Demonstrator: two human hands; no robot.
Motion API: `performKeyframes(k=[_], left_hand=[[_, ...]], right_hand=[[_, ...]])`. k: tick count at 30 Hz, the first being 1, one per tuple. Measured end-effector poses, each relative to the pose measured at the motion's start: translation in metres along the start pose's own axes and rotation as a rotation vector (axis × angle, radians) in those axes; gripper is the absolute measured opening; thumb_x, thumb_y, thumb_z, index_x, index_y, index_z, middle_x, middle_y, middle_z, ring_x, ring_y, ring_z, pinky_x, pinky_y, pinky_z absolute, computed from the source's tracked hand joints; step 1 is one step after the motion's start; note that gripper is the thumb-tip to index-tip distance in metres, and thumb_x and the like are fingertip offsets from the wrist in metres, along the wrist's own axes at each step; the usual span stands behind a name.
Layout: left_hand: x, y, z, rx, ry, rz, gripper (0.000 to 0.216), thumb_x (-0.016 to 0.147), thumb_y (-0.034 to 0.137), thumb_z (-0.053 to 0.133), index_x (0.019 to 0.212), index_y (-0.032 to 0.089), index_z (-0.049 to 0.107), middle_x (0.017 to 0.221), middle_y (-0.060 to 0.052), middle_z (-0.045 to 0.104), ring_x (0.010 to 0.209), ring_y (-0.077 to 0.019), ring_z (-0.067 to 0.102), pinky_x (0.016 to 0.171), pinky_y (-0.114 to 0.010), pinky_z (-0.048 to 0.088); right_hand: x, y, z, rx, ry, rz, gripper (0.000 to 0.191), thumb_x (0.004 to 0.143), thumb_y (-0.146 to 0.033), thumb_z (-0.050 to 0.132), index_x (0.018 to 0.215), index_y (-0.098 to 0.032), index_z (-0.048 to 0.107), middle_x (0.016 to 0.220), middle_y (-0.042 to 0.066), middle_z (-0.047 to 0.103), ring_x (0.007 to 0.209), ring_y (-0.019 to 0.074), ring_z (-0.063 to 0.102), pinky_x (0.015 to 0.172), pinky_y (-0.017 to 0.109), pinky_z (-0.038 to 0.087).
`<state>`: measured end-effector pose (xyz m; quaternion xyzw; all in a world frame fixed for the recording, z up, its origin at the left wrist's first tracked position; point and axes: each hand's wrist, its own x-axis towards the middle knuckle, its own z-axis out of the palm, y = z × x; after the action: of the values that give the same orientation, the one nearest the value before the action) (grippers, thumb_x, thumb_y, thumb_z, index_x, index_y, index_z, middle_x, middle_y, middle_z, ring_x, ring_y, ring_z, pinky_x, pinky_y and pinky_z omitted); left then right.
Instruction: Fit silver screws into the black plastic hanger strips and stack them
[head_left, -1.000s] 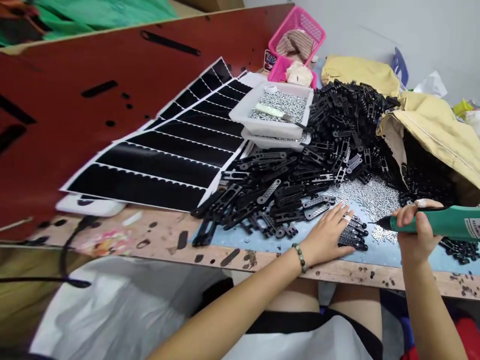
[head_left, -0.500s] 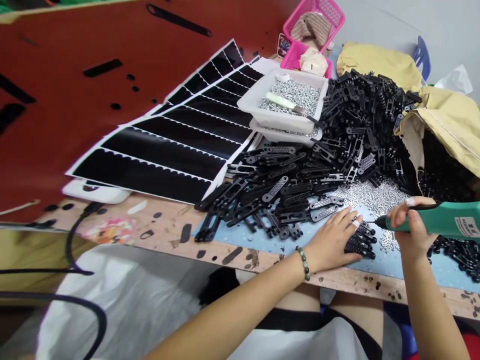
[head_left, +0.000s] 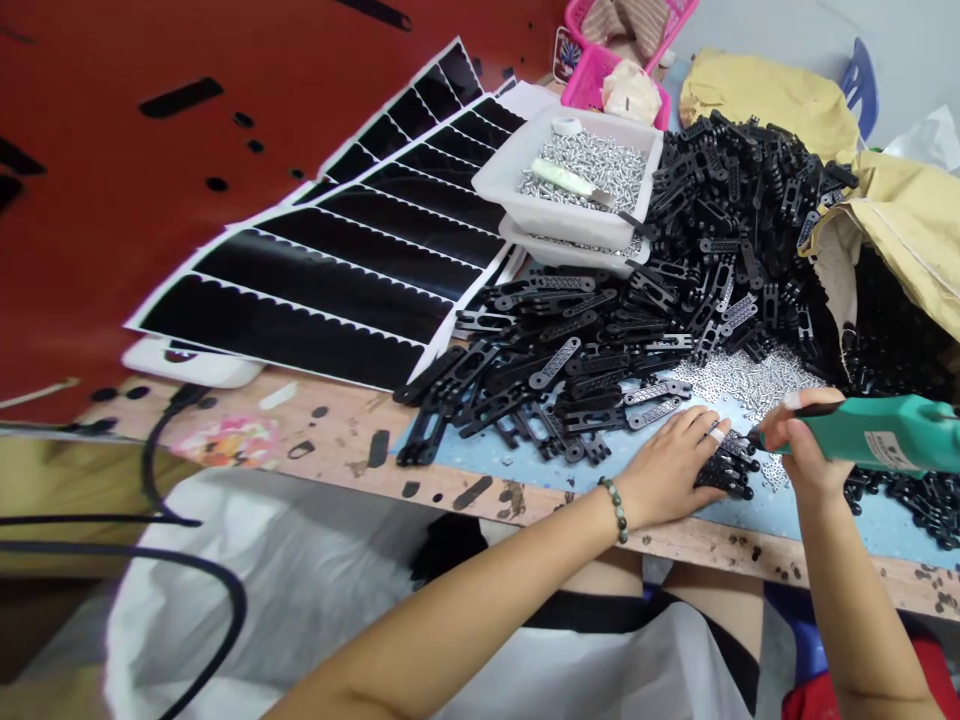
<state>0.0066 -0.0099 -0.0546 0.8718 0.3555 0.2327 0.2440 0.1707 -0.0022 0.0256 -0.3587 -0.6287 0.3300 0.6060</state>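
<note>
My left hand (head_left: pixel 670 468) rests on the near edge of the work surface, its fingers and thumb around a tight row of small black plastic links (head_left: pixel 729 468), steadying them. A white band sits on one of its fingers. My right hand (head_left: pixel 811 458) is wrapped round a green electric screwdriver (head_left: pixel 896 432), held nearly level. The screwdriver's dark nose points left, at the row of links; whether the bit touches a screw there is too small to tell. Just behind both hands, loose silver screws (head_left: pixel 757 382) lie spread on the blue mat (head_left: pixel 465 462).
Black links (head_left: pixel 742 210) are heaped behind the hands, beside a yellow sack (head_left: pixel 911 215). A white tub (head_left: pixel 491 190) of screws holds a green-handled knife (head_left: pixel 562 178). Sheets of black strips (head_left: pixel 322 285) lie left. Pink baskets (head_left: pixel 581 90) stand at the back. A black cable (head_left: pixel 225 590) hangs lower left.
The screwdriver has moved left, bringing its nose in to the row of links beside my left hand. My left hand stays on the row. The whole view has shifted slightly.
</note>
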Motion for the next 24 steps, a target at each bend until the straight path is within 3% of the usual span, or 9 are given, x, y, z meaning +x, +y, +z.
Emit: performKeyframes(k=[4,7,12,20,24], left_hand=[[0.001,-0.001,-0.001,0.007,-0.003,0.002,0.079,0.074,0.048,0.071,0.138,0.017,0.036,0.137,-0.015,0.042,0.132,-0.0333,0.032,0.110,-0.049,0.032],[0.002,-0.001,-0.002,0.007,0.004,0.003,0.079,0.073,0.047,0.072,0.137,0.017,0.038,0.137,-0.014,0.042,0.132,-0.0326,0.033,0.109,-0.048,0.033],[0.002,0.001,-0.003,0.037,-0.017,-0.024,0.081,0.071,0.047,0.074,0.137,0.016,0.039,0.138,-0.013,0.043,0.133,-0.0313,0.033,0.111,-0.045,0.031],[0.000,0.004,-0.006,0.154,-0.059,-0.040,0.080,0.076,0.052,0.068,0.139,0.016,0.035,0.147,-0.015,0.035,0.139,-0.0316,0.023,0.112,-0.050,0.023],[0.003,0.011,-0.016,0.177,-0.008,-0.002,0.081,0.076,0.058,0.065,0.139,0.016,0.035,0.148,-0.018,0.033,0.137,-0.0347,0.026,0.109,-0.053,0.027]], right_hand=[[0.001,-0.025,-0.009,0.069,0.079,-0.097,0.009,0.083,-0.026,0.058,0.091,-0.021,0.056,0.053,-0.007,0.053,0.042,0.0113,0.049,0.050,0.030,0.047],[-0.006,-0.036,-0.013,0.066,0.040,-0.123,0.009,0.084,-0.028,0.056,0.090,-0.022,0.056,0.050,-0.008,0.050,0.039,0.0111,0.047,0.047,0.029,0.045],[-0.019,-0.031,-0.011,0.096,0.011,-0.115,0.010,0.086,-0.026,0.054,0.094,-0.021,0.056,0.052,-0.007,0.050,0.040,0.0107,0.047,0.048,0.028,0.045],[-0.023,-0.031,-0.010,0.097,0.107,-0.104,0.010,0.085,-0.029,0.057,0.093,-0.022,0.055,0.053,-0.007,0.051,0.043,0.0117,0.049,0.050,0.030,0.047],[-0.027,-0.026,-0.019,0.092,0.158,-0.099,0.011,0.085,-0.029,0.057,0.093,-0.022,0.055,0.053,-0.007,0.050,0.043,0.0116,0.049,0.051,0.031,0.047]])
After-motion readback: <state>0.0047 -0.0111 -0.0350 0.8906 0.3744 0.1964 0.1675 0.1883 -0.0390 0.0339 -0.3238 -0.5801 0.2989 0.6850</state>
